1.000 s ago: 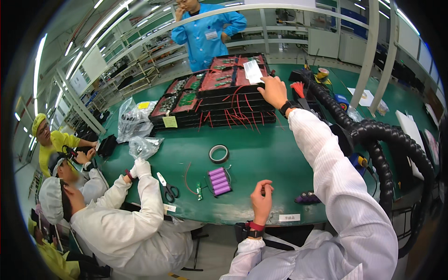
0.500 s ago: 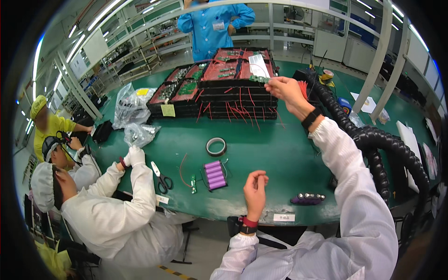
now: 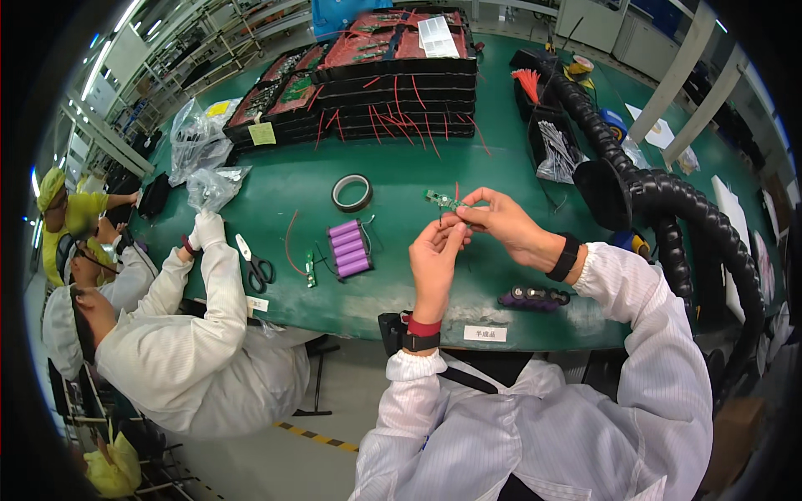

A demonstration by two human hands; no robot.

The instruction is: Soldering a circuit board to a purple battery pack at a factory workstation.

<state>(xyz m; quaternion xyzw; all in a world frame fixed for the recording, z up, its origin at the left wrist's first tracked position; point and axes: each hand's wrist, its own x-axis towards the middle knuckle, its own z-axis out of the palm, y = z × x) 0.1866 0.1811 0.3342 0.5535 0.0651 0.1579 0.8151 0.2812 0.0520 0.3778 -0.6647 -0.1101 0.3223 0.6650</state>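
My right hand [image 3: 508,225] pinches a small green circuit board [image 3: 441,199] above the bench, with a short red wire sticking up behind it. Just below, my left hand [image 3: 434,260] has its fingers pressed together, touching the right fingertips; what they grip, if anything, is hidden. Left of my hands lies a purple battery pack [image 3: 349,248] of several cells with thin wires. Beside it is another small green board [image 3: 310,269] with a red wire. A second purple pack [image 3: 535,298], standing with its cell ends up, sits near the front edge to the right.
A black tape roll [image 3: 352,193] and scissors [image 3: 256,265] lie on the green bench [image 3: 393,305]. Stacked black trays [image 3: 393,108] of boards stand at the back. Black hoses [image 3: 614,159] and a bin of white ties [image 3: 555,150] are at right. A co-worker [image 3: 167,351] sits at left.
My right hand has brought the board from the stacked trays back toward me. My left hand has risen to meet it. The view has tilted down.
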